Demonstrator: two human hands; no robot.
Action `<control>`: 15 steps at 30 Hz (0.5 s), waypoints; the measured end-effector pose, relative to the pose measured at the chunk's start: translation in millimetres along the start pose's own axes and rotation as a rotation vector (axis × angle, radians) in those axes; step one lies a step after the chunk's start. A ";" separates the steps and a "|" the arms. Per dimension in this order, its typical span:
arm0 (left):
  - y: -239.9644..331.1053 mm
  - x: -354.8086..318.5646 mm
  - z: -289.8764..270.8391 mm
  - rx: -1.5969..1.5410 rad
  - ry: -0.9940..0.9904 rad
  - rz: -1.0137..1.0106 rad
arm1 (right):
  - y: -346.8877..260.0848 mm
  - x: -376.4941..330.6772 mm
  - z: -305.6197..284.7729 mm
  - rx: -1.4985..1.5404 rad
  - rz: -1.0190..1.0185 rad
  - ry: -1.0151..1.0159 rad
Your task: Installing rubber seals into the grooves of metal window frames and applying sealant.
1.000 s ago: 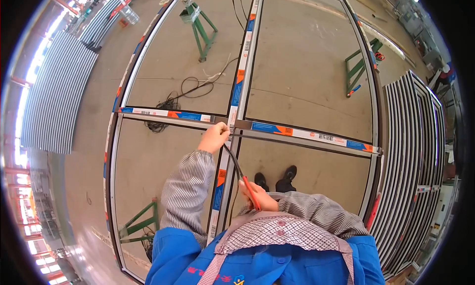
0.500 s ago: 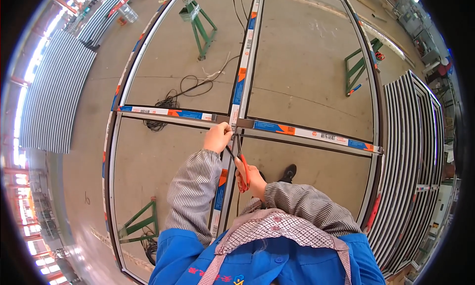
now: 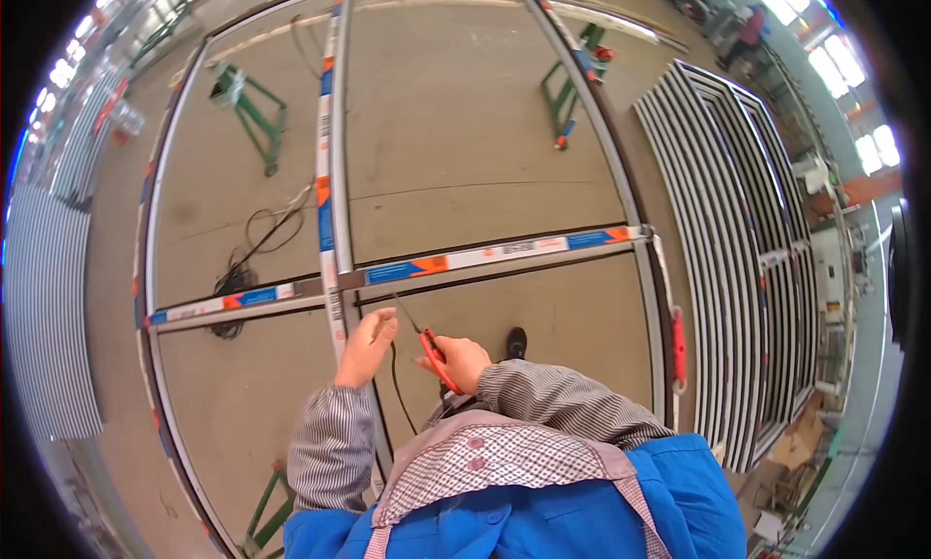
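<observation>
Red-handled scissors [image 3: 433, 355] are gripped in my right hand [image 3: 464, 363], blades pointing up and left toward the frame. Just left of them, my left hand [image 3: 367, 348] is above the central upright bar, fingers bent together. From its thumb side a thin black strip [image 3: 400, 392] hangs down in a curve toward my apron; the fingers partly hide where it is held. Both hands are just below the crossing of a large window frame [image 3: 351, 280], whose bars carry blue, orange and white protective tape.
Green trestles [image 3: 254, 123] stand under the frame, another [image 3: 558, 94] at the far right. A coiled black cable [image 3: 233, 278] lies on the floor. Stacked frames [image 3: 718, 268] lean at the right, striped profiles [image 3: 48, 317] at the left. A red tool [image 3: 679, 351] is by the right bar.
My view has turned right, so the frame sits further left and tilted. Both hands have drawn back from the bar crossing, and the scissors have come away from it.
</observation>
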State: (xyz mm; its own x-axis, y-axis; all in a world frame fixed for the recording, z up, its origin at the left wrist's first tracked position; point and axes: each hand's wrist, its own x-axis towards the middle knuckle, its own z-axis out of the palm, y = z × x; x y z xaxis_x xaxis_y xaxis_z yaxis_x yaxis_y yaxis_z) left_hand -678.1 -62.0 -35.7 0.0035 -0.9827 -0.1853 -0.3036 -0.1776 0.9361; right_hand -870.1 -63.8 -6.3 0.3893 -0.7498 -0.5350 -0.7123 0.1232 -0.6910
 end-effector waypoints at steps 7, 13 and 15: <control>15.4 19.3 130.6 -1.370 -0.032 -0.613 | 68.9 -62.5 -78.5 0.001 -0.084 -0.023; -30.0 50.3 176.7 -1.392 0.290 -0.834 | 274.9 -182.4 -184.8 -0.595 0.354 0.922; -39.7 63.3 186.9 -1.266 0.467 -0.796 | 359.7 -208.6 -180.7 -0.223 0.519 0.822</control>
State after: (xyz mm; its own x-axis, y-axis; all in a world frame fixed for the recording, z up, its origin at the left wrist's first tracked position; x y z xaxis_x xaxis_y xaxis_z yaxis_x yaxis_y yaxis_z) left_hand -843.9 -107.3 -140.5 0.1235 -0.5050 -0.8543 0.8865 -0.3307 0.3236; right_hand -1313.0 19.5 -55.4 -0.4666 -0.8651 -0.1840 -0.8060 0.5016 -0.3142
